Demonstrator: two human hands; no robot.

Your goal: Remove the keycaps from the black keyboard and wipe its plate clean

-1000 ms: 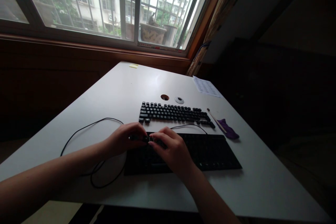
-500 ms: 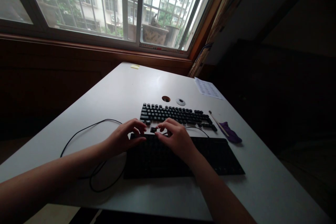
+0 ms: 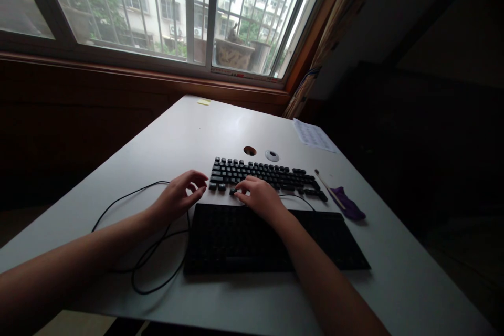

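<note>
The small black plastic keycap [image 3: 233, 191] was met by the fingertips of the R hand [image 3: 258, 197] at the near left edge of the black keycap rows [image 3: 263, 172]; fingers & thumb were drawn close together, but whether the cap was gripped or just touched couldn't be told. The L hand [image 3: 185, 189] was held half open, a gap btwn curved fingers & thumb, nothing seen in its grasp, just left of the rows. On the near side, the long black rectangular kbd body [image 3: 232, 236] was laid flat on the smooth white tabletop [image 3: 157, 147], partly covered by the R forearm [image 3: 311, 262]. A thin black cable [image 3: 147, 293] was looped to its left. At right, a slim pale stick w/ dark tip [image 3: 329, 189] was laid against a crumpled purple cloth [image 3: 352, 206]; a printed white sheet [image 3: 315, 135] was placed farther back
</note>
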